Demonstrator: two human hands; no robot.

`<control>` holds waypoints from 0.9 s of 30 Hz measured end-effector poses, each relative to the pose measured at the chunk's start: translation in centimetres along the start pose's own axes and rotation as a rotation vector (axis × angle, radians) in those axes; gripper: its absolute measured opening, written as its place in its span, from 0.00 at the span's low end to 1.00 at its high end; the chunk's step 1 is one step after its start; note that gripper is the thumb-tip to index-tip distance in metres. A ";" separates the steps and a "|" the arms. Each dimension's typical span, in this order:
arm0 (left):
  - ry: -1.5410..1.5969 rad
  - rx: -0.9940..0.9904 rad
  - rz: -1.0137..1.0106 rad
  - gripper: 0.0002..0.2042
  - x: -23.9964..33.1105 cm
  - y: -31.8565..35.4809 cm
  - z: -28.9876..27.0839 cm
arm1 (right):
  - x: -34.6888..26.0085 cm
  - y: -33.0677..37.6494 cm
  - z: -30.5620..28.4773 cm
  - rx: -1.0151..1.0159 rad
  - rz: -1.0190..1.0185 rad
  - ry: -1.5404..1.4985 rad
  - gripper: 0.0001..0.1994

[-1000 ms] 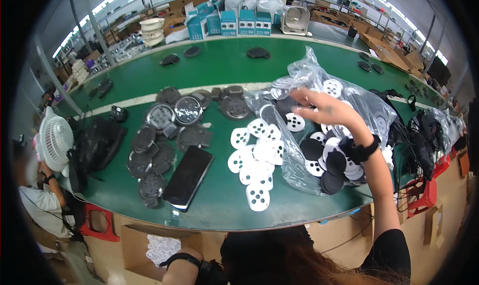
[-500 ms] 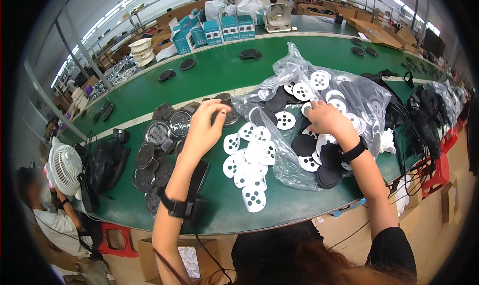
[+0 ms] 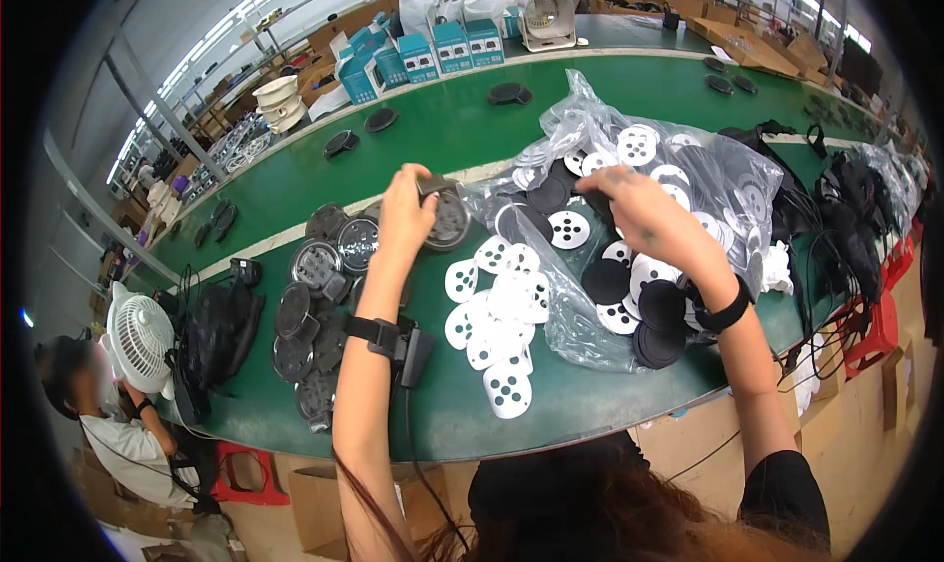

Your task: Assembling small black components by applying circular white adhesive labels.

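My left hand (image 3: pixel 405 213) closes its fingers on the edge of a dark round plastic housing (image 3: pixel 449 220), at the far side of a pile of similar housings (image 3: pixel 317 264). My right hand (image 3: pixel 644 213) is over a clear plastic bag (image 3: pixel 580 321), fingers bent together and pointing left. Something dark shows under its fingertips, but I cannot make out what. White discs with dark holes (image 3: pixel 569 230) and plain black discs (image 3: pixel 604 281) lie in and on the bag. Between my hands is a heap of loose white perforated discs (image 3: pixel 506 311).
Beyond the table runs a green conveyor belt (image 3: pixel 442 119) with spaced dark housings (image 3: pixel 508 93). Blue boxes (image 3: pixel 418 59) stand behind it. Black cables and pouches (image 3: pixel 846 198) lie at right. At left are a white fan (image 3: pixel 140 336) and a seated person (image 3: pixel 118 434).
My left hand has closed on a dark housing at the pile's far side. My right hand has shifted slightly left and up from the discs. Housings on the belt have moved right.
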State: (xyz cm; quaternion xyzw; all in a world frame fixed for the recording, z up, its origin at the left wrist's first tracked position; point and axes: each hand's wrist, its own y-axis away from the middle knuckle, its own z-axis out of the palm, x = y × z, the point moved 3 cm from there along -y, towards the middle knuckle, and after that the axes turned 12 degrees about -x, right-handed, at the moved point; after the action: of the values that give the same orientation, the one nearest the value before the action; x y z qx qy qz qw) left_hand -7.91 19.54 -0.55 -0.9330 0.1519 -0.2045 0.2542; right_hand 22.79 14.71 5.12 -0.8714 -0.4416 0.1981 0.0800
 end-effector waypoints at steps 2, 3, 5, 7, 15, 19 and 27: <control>0.022 0.016 -0.103 0.22 0.3 0.3 -1.9 | -1.3 -0.4 -1.4 0.079 0.039 -0.050 0.20; 0.042 -0.053 -0.185 0.24 1.1 0.5 -3.1 | -1.5 -0.3 -1.5 0.139 0.024 -0.244 0.18; 0.129 -0.132 -0.216 0.17 2.9 1.0 -5.2 | -1.5 -0.2 -1.6 0.187 0.026 -0.538 0.14; 0.281 -0.161 -0.236 0.13 4.7 1.5 -6.3 | -1.4 0.0 -1.5 0.236 -0.012 -0.609 0.14; 0.434 -0.241 -0.139 0.06 9.2 5.5 -7.7 | -3.7 -0.2 -0.5 0.108 0.145 -1.192 0.20; 0.673 -0.329 -0.367 0.07 10.7 6.4 -6.7 | -3.4 0.1 1.0 0.114 0.148 -1.402 0.20; 1.369 -0.239 -0.062 0.09 10.6 7.9 -5.0 | -4.4 0.3 2.0 0.190 0.173 -1.563 0.15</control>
State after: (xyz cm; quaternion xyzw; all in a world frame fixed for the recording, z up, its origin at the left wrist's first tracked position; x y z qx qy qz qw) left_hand -2.42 6.89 2.36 -0.6194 0.2730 -0.7360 -0.0093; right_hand 19.82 10.96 4.44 -0.5002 -0.2819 0.7952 -0.1949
